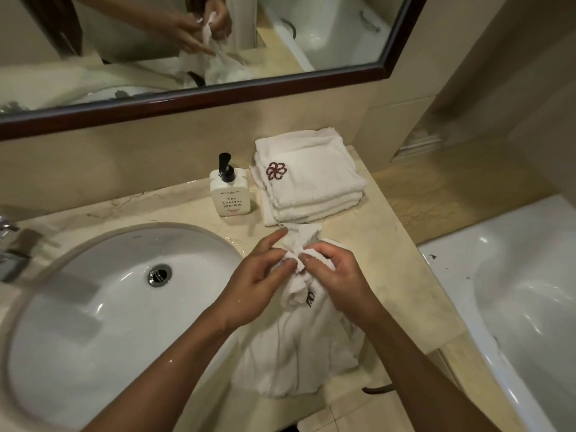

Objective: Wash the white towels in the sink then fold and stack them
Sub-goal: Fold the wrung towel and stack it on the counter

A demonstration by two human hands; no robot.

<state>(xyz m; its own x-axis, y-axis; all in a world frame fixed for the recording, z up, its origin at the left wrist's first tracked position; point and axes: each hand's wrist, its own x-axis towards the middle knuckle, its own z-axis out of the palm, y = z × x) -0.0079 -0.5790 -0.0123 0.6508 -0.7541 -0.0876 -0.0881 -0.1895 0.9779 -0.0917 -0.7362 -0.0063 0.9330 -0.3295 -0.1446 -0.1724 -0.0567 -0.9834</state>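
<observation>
Two hands meet over a bunched white towel [299, 347] at the bench [402, 275] edge, right of the sink [103, 307]; left hand [258, 275] pinches a fold near the top with thumb and forefinger, other fingers loosely extended; right hand [338, 275] has fingers curled round the gathered cloth, pinching it; exact grip points partly hidden behind knuckles and folds; towel's lower part drapes over the bench front, bottom hem hard to make out; a dark embroidered mark on it is mostly hidden in a crease; folded towel stack [308, 182] sits at the back of the bench, just beyond the hands, top one showing a dark red flower logo; layer count unclear; soap bottle [230, 194] with black pump stands just left of the stack; faucet [7, 241] cut off at left edge; bathtub [514, 291] at right, partly cropped; mirror [193, 51] above reflects hands and towel, blurred.
</observation>
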